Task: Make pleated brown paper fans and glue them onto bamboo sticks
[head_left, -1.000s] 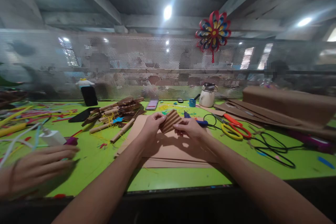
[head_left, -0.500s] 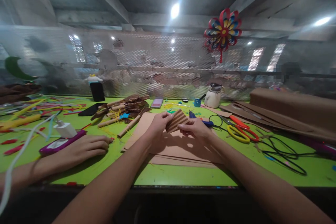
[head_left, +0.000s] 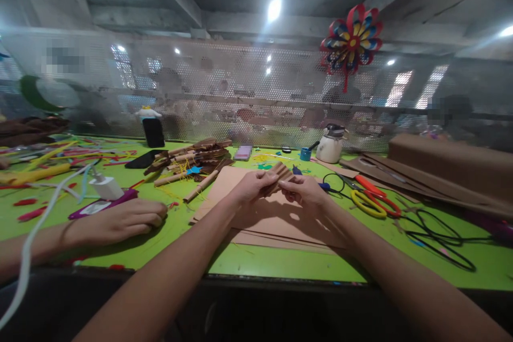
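Observation:
Between both hands I hold a small piece of brown corrugated cardboard [head_left: 282, 170], its ridges showing and its surface bent. My left hand [head_left: 256, 186] pinches its left side, fingers closed. My right hand [head_left: 304, 190] grips the right side between thumb and fingers. Under my hands lie flat brown cardboard sheets [head_left: 264, 230]. Just behind my right hand, a blue glue gun [head_left: 324, 186] is partly hidden.
To the left, another person's hand [head_left: 132, 218] rests beside a purple item with a white charger [head_left: 106, 187]. Rolled paper sticks [head_left: 192, 160] lie behind. On the right are orange scissors [head_left: 371, 186], yellow-handled scissors [head_left: 367, 204], a black cable [head_left: 444, 240] and a cream jug [head_left: 329, 148].
The cardboard piece has been bent or curled between my hands, which have drawn closer together. The other person's fingers have curled in. The view has shifted slightly.

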Available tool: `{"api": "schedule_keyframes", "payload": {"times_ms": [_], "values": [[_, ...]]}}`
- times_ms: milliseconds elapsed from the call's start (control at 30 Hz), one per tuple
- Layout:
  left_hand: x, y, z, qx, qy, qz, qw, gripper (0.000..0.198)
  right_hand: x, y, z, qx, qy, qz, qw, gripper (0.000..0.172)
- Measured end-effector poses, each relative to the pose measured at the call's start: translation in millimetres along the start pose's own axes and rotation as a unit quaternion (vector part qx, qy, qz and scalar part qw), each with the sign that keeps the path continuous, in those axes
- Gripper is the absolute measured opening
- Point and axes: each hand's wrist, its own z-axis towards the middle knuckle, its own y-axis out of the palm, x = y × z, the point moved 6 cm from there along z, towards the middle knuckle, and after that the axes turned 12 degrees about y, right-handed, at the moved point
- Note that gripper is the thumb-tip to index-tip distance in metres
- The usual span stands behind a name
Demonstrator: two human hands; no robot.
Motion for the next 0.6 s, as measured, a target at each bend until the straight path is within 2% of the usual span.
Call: {"api": "schedule_keyframes", "payload": {"times_ms": [67,233,600], "values": [[0.9,0.5,0.4,-0.012,-0.001,0.010,1.000,0.026,-0.3,-0.6,0.2,-0.003,-0.001,0.007,1.000,0.031],[-1.0,-5.4,2.4,0.018,-0.004,0.030,0.999,0.027,3.1,-4.3,3.5,0.010,-0.005,-0.026,1.000,0.032],[-1.0,-4.8,0.4,0.036,-0.021,0.015,0.999,0.024,-0.7,-2.7,0.3,0.038,-0.028,-0.102,0.994,0.034]]}}
